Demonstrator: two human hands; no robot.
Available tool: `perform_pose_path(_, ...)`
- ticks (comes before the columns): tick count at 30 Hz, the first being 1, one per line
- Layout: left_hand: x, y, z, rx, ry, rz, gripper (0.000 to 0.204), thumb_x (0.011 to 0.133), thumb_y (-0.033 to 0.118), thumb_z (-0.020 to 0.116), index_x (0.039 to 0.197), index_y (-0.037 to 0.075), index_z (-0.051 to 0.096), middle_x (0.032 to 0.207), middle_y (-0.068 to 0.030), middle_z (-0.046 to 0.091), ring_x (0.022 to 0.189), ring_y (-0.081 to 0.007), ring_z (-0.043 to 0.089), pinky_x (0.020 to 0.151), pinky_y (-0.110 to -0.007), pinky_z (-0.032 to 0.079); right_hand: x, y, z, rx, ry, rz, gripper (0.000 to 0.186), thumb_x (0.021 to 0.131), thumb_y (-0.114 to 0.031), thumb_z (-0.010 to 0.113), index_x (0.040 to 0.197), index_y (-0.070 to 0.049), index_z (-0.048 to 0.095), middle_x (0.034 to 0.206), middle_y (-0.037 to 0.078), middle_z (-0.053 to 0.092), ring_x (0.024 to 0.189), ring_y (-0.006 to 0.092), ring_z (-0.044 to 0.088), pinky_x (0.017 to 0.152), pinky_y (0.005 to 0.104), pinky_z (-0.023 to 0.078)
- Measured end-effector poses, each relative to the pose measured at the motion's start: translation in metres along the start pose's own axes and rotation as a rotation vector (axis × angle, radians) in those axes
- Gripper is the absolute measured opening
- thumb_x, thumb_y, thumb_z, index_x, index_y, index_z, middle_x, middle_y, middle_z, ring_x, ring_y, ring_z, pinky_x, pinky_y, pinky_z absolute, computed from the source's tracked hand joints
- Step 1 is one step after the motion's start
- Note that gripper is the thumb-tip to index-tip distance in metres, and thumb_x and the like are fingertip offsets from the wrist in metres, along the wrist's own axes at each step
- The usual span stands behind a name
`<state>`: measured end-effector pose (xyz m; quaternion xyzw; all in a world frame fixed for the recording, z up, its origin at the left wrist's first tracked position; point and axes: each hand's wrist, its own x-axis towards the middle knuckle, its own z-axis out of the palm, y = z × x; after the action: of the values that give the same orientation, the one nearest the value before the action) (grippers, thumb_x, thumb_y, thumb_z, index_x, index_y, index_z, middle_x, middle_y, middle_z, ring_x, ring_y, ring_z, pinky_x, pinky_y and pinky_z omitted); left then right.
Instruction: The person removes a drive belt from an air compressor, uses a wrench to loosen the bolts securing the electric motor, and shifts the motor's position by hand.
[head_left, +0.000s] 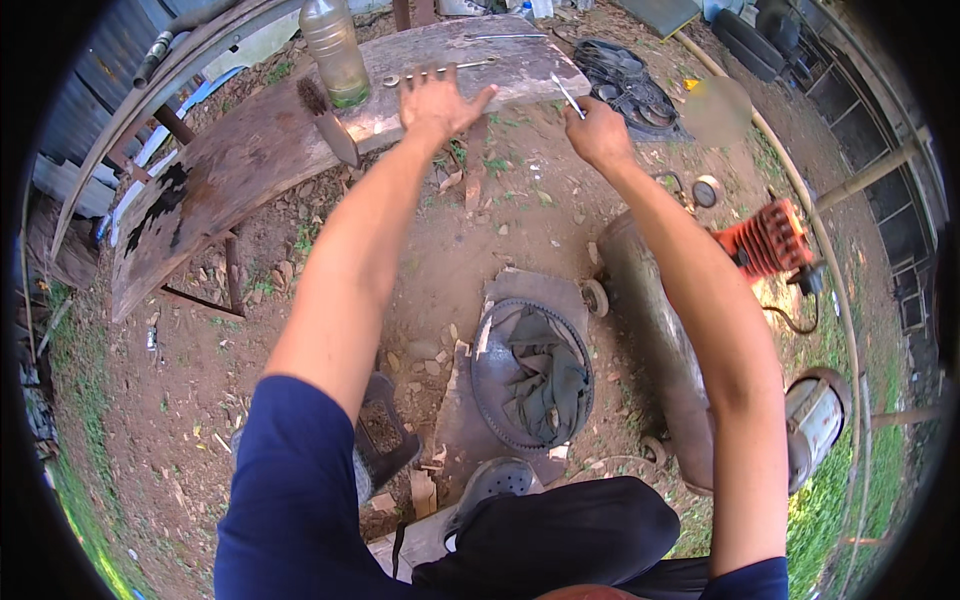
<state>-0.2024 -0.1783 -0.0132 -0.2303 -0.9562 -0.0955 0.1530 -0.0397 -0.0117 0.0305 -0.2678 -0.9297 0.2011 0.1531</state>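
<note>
My left hand (436, 102) is spread out flat over a plank bench (220, 160), its fingers across a combination wrench (478, 62). Whether the palm presses on the wood or the wrench is hard to make out. At the bench's right end, my right hand (600, 135) is closed around a slim silver metal tool (563, 90). Its thin end points up and left toward the plank; the rest is inside the fist. Beside my left hand stand a cloudy plastic bottle (335, 50) and a brush (328, 125) with dark bristles. A thin metal rod (507, 36) lies at the far edge.
A long air compressor tank (650, 320) with a red pump head (765, 240) lies under my right arm. Between my arms, a ribbed belt (476, 350) rings a dark cloth (548, 380) on cardboard (455, 420). Black coils (625, 85) lie right of the bench.
</note>
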Motion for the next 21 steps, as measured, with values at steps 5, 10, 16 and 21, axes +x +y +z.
perform_pose_path(5,-0.004,0.004,0.001,-0.009,0.023,0.025,0.095,0.082,0.08,0.032,0.144,0.009,0.039,0.146,-0.0165,0.04,0.14,-0.031,0.031,0.116,-0.05,0.02,0.08,0.0,0.031,-0.065,0.032,-0.111,0.035,0.089,-0.029,0.052,0.116,-0.013,0.066,0.11,0.022,0.065,0.106,0.0398,0.061,0.092,0.0462,0.048)
perform_pose_path(10,-0.003,0.01,-0.004,0.009,0.02,0.038,0.092,0.084,0.077,0.034,0.143,0.006,0.04,0.14,-0.0166,0.045,0.136,-0.0318,0.036,0.115,-0.05,0.023,0.148,-0.022,0.058,-0.096,0.074,-0.245,0.035,0.086,-0.025,0.054,0.116,-0.011,0.066,0.113,0.021,0.064,0.109,0.0387,0.06,0.093,0.0461,0.048)
perform_pose_path(16,-0.004,0.005,-0.006,0.0,0.013,0.036,0.089,0.085,0.074,0.038,0.141,0.006,0.042,0.139,-0.0164,0.046,0.135,-0.0319,0.036,0.115,-0.051,0.022,0.167,-0.062,0.081,-0.212,-0.021,-0.37,0.045,0.085,-0.02,0.053,0.129,-0.009,0.056,0.141,0.01,0.048,0.12,0.0339,0.055,0.1,0.0453,0.045)
perform_pose_path(21,-0.003,0.006,-0.007,-0.027,0.056,0.056,0.087,0.083,0.073,0.042,0.137,0.004,0.046,0.132,-0.0191,0.049,0.131,-0.0328,0.04,0.111,-0.052,0.025,0.189,-0.075,0.083,-0.343,-0.174,-0.353,0.042,0.086,-0.018,0.051,0.127,-0.007,0.055,0.141,0.015,0.048,0.119,0.034,0.056,0.097,0.046,0.047)
